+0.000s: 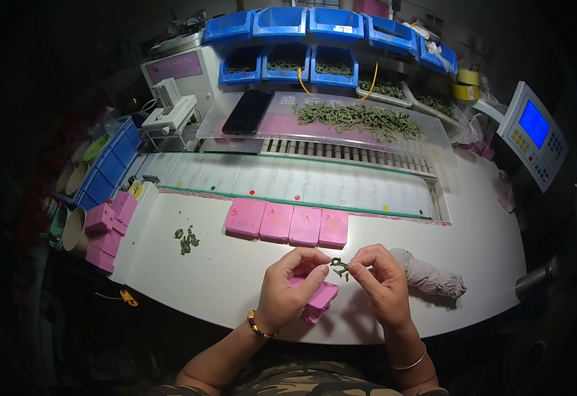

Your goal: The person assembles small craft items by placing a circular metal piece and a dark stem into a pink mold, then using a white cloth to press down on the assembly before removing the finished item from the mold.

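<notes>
Both my hands are close together over the front of the white table. My right hand [382,282] pinches a small dark green piece [339,264] with a ring-like loop and thin prongs between thumb and fingertips. At the loop's other side are the thumb and forefinger of my left hand [290,288]; whether they touch it I cannot tell. Under those fingers my left hand holds a pink block [321,298], like a rubber mould, with a notched lower edge. The palm hides part of the block. Four-sided pink slabs [274,222] with red marks stand in a row just beyond my hands.
Dark green scraps [187,241] lie to the left, near stacked pink blocks [105,231]. A rolled grey cloth [430,274] lies right of my hand. Behind are a clear tray [278,140] bearing green pieces, a black phone [248,112], blue bins [280,23] and a control panel [535,134].
</notes>
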A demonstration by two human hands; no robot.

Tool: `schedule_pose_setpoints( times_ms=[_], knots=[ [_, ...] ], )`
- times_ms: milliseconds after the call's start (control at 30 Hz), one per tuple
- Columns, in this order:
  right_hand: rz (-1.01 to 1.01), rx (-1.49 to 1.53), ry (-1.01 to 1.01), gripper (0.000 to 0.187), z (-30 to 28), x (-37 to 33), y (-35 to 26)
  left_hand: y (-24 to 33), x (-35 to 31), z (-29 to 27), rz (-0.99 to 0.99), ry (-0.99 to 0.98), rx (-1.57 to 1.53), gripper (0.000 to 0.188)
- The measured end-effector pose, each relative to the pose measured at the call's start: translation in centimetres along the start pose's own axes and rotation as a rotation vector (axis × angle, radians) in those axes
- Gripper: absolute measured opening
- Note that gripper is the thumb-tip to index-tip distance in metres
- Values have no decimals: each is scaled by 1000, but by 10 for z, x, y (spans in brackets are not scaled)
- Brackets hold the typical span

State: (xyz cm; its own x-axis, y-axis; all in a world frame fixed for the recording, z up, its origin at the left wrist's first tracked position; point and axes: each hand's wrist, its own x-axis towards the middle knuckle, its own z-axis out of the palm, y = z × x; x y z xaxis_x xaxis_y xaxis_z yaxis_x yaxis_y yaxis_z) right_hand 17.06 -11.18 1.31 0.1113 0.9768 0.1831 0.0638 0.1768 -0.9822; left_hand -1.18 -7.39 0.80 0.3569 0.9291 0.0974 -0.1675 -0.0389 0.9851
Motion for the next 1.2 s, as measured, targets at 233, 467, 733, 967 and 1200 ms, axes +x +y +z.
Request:
schedule_pose_setpoints(
  times_ms=[233, 467, 733, 967, 1200],
  knots=[
    [4, 26, -29, 4, -2, 0, 2, 0, 0, 2, 7, -7, -13, 17],
    [6, 51, -46, 3, 0, 0, 3, -1, 1, 1, 25, -10, 6, 17],
    [-13, 1, 3, 3, -4, 0, 0, -1, 3, 7, 75, 5, 33, 18],
    [-569, -699, 297, 8, -41, 4, -24, -3, -1, -1, 92, 89, 89, 19],
    [-763, -1379, -21, 4, -76, -7, 0, -4, -1, 1, 46, 51, 92, 19]
  ],
)
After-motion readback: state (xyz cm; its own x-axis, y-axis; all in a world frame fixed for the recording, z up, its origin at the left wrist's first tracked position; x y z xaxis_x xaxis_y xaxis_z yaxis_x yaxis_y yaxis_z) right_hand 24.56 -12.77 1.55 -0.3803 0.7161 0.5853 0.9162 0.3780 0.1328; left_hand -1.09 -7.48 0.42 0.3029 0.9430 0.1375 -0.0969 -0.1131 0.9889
